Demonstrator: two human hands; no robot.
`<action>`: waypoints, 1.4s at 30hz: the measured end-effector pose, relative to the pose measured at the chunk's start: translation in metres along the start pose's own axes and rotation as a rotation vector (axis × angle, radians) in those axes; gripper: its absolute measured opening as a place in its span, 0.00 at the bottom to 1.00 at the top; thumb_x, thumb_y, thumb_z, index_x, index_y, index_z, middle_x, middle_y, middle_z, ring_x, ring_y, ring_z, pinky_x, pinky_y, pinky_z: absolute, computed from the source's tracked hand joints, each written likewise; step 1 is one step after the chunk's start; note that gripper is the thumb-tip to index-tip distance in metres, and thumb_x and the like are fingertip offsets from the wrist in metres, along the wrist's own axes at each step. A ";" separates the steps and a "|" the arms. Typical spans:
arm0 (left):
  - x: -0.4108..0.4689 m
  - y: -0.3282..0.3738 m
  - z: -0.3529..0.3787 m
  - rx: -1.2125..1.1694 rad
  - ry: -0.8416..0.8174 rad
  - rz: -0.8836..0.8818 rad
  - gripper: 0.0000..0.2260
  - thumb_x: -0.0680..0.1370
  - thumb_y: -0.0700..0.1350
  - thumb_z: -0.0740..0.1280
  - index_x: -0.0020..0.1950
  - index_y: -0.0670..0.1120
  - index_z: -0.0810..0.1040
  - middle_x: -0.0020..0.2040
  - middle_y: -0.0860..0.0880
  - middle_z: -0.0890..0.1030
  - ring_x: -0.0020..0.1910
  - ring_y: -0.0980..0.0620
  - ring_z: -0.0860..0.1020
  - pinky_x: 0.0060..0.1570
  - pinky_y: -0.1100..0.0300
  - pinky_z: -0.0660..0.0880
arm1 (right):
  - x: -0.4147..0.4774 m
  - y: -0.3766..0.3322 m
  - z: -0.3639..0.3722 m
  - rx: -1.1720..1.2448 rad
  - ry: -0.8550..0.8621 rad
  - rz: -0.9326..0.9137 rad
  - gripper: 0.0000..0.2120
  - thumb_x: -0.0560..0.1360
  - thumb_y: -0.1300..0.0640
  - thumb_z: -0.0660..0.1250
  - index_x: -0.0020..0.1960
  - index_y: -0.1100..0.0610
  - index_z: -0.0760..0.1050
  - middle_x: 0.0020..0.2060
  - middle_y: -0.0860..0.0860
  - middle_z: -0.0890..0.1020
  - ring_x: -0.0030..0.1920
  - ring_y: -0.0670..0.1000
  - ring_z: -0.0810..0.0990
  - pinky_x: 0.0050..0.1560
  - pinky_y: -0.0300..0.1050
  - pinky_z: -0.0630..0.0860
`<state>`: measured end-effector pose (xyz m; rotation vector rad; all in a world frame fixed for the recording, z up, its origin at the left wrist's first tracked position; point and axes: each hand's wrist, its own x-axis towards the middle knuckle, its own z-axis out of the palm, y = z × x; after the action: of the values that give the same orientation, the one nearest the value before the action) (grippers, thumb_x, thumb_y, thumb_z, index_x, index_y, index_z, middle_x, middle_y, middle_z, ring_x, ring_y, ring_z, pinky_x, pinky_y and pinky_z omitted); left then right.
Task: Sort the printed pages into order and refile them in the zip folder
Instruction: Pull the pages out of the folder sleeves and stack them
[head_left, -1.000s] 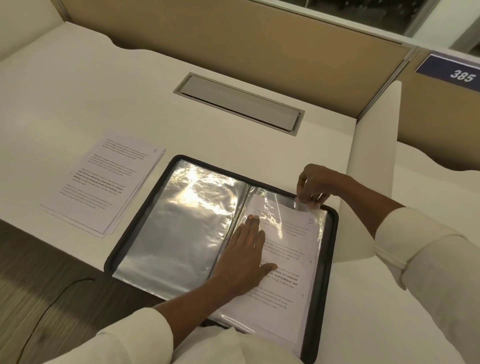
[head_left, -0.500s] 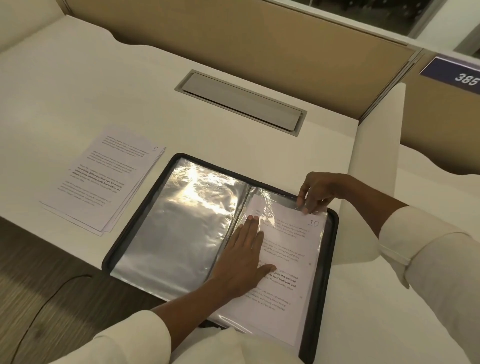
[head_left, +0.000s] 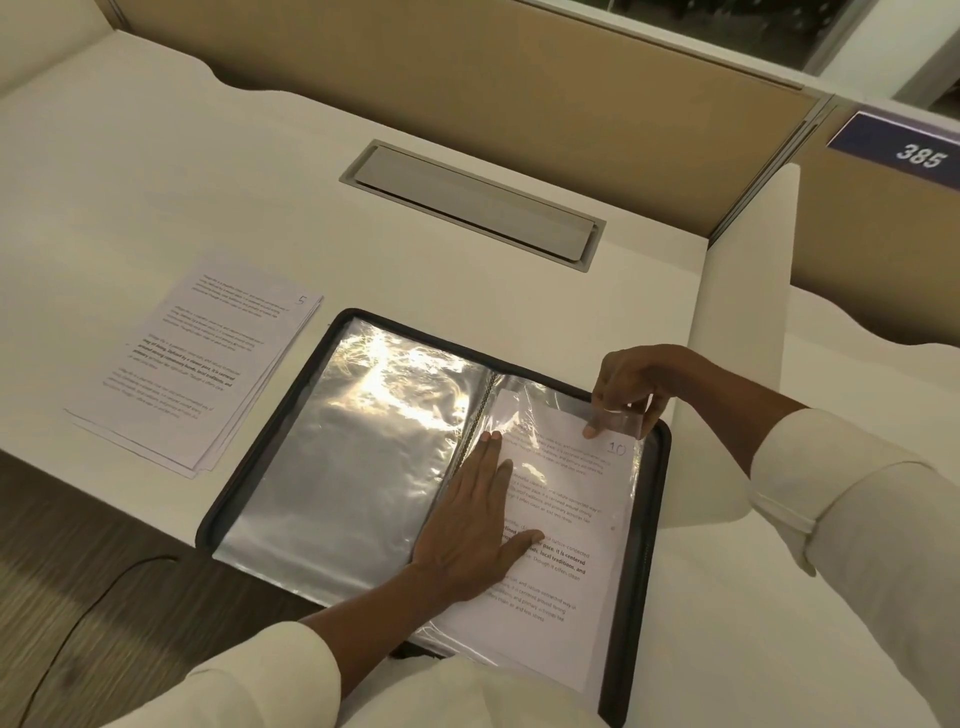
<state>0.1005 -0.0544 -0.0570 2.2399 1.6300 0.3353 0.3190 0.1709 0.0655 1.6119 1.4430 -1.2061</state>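
Observation:
A black zip folder (head_left: 652, 519) lies open on the white desk, its clear plastic sleeves (head_left: 358, 441) shining under the light. A printed page marked 10 (head_left: 566, 525) sits in the right-hand sleeve. My left hand (head_left: 472, 525) presses flat on that page near the spine, fingers straight. At the sleeve's top right corner, my right hand (head_left: 626, 392) pinches the clear plastic edge, one fingertip touching the paper. A stack of printed pages (head_left: 192, 364), the top one marked 5, lies on the desk to the left of the folder.
A grey cable hatch (head_left: 470, 202) is set into the desk behind the folder. A tan partition (head_left: 467, 67) closes the back, and a white divider (head_left: 743, 322) stands at the right. The folder overhangs the desk's front edge; a dark cable (head_left: 78, 623) runs over the floor.
The right hand has shifted slightly right along the sleeve's top edge, and the corner number 10 on the page has come into sight. The left hand stays pressed flat.

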 end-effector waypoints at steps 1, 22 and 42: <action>0.000 0.000 0.000 0.011 -0.010 0.001 0.43 0.82 0.73 0.53 0.85 0.42 0.56 0.87 0.46 0.41 0.85 0.49 0.41 0.82 0.49 0.47 | 0.002 0.001 0.001 -0.017 0.014 0.001 0.23 0.65 0.53 0.87 0.54 0.62 0.85 0.44 0.56 0.89 0.50 0.57 0.89 0.50 0.56 0.87; -0.002 0.006 0.007 0.104 0.024 0.110 0.45 0.82 0.72 0.56 0.84 0.39 0.56 0.86 0.40 0.46 0.85 0.43 0.43 0.82 0.44 0.47 | 0.028 0.041 -0.044 -0.066 0.621 -0.106 0.13 0.75 0.49 0.79 0.50 0.59 0.83 0.50 0.55 0.85 0.45 0.52 0.82 0.41 0.45 0.78; 0.000 0.007 0.006 0.205 -0.014 0.115 0.44 0.82 0.73 0.53 0.82 0.37 0.63 0.85 0.36 0.50 0.85 0.37 0.48 0.81 0.40 0.52 | -0.075 0.023 -0.087 -0.149 1.653 -0.583 0.10 0.82 0.50 0.65 0.50 0.57 0.78 0.48 0.56 0.84 0.41 0.59 0.80 0.38 0.47 0.66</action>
<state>0.1091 -0.0577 -0.0597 2.4874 1.5967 0.1880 0.3616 0.2175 0.1641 2.1550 2.9611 0.4000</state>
